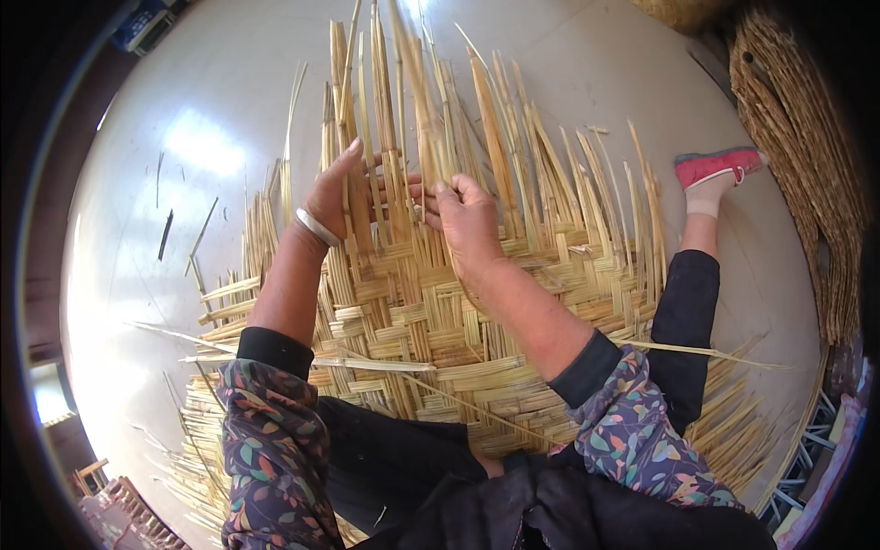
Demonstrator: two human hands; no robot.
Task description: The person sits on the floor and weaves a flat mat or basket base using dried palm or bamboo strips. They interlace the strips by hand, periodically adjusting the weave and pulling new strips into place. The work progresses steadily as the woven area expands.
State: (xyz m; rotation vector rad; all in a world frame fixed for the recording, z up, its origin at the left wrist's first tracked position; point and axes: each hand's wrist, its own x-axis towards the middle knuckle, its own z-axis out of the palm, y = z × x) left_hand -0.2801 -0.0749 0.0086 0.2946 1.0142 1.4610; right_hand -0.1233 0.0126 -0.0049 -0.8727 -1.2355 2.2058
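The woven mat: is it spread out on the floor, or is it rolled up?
Spread out. The woven mat lies open across the floor, its crossed strips visible and loose ends fanning outward.

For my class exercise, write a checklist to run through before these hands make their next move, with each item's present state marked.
1. Left hand among the unwoven strips: ok, thumb raised, fingers passing behind some.
2. Right hand gripping: ok, it pinches a long strip.
3. Woven mat free of strips lying over it: not ok, a pale strip lies across between the forearms.
4. Red shoe clear of the strips: ok, it is off to the right.
5. Mat's underside sound: cannot tell, it is hidden.
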